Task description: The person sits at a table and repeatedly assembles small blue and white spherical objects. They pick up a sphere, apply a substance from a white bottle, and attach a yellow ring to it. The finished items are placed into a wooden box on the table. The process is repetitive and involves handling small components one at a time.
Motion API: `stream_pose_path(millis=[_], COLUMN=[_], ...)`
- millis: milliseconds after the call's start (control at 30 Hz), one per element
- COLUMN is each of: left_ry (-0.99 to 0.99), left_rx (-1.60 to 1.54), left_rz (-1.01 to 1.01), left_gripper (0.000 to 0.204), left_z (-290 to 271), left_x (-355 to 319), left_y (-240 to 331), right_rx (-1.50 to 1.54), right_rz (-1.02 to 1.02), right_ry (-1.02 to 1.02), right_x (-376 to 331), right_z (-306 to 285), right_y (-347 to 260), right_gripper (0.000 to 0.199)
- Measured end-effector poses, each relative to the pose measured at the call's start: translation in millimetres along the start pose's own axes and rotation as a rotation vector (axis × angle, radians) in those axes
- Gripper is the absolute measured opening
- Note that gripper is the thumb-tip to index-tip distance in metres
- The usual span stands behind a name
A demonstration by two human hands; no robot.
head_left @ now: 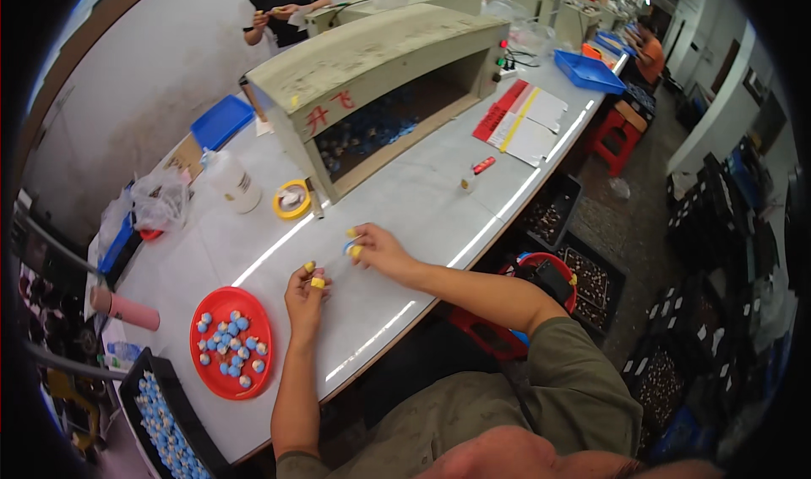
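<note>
Above the grey-white worktable (380, 310), my right hand (382, 253) pinches a small blue-and-white piece (347, 247). It resembles the round blue-and-cream pieces in the red plate, but its details are too small to tell. My left hand (304, 300) is just left of it and a little nearer, its fingers curled together; what they hold, if anything, is too small to make out. Yellow wraps cover some fingertips of both hands. To the left of my left forearm lies the red round plate (221, 388) with several of those blue-and-cream pieces (234, 344).
A black tray (215, 454) full of similar pieces stands at the near left. Beyond my hands is a beige box-shaped machine (287, 133) with blue pieces inside. Yellow tape (291, 212), a white bottle (232, 182), a pink tumbler (127, 308) and a small red-topped bottle (469, 180) stand around.
</note>
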State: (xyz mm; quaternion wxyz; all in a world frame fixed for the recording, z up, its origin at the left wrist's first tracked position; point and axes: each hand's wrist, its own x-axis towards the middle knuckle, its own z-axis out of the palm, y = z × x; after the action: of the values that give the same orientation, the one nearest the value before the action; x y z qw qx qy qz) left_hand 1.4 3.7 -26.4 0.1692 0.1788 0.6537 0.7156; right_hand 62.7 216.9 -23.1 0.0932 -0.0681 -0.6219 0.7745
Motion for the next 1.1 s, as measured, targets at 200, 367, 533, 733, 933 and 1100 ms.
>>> stream_pose_path(millis=[200, 367, 533, 733, 933, 1100], left_ry=[-0.132, -0.081, -0.036, -0.071, -0.141, -0.195], left_rx=[0.052, 0.063, -0.023, -0.438, -0.364, -0.280], left_rz=[0.024, 0.029, -0.087, -0.390, -0.384, -0.276], left_gripper=[0.040, 0.036, 0.035, 0.034, 0.033, 0.036], left_z=[13, 14, 9, 0, 4, 2], left_x=[11, 16, 10, 10, 8, 2], left_y=[11, 18, 18, 16, 7, 14], right_rx=[0.409, 0.484, 0.397, -0.294, -0.442, -0.631], right_rz=[0.323, 0.336, 0.345, -0.119, -0.306, -0.426], right_ry=[-0.258, -0.257, -0.288, -0.154, -0.090, -0.081], right_x=[0, 6, 0, -1, -1, -3], right_z=[27, 28, 26, 16, 33, 36], right_y=[-16, -10, -21, -6, 5, -2], right_gripper=[0.050, 0.045, 0.050, 0.034, 0.031, 0.028])
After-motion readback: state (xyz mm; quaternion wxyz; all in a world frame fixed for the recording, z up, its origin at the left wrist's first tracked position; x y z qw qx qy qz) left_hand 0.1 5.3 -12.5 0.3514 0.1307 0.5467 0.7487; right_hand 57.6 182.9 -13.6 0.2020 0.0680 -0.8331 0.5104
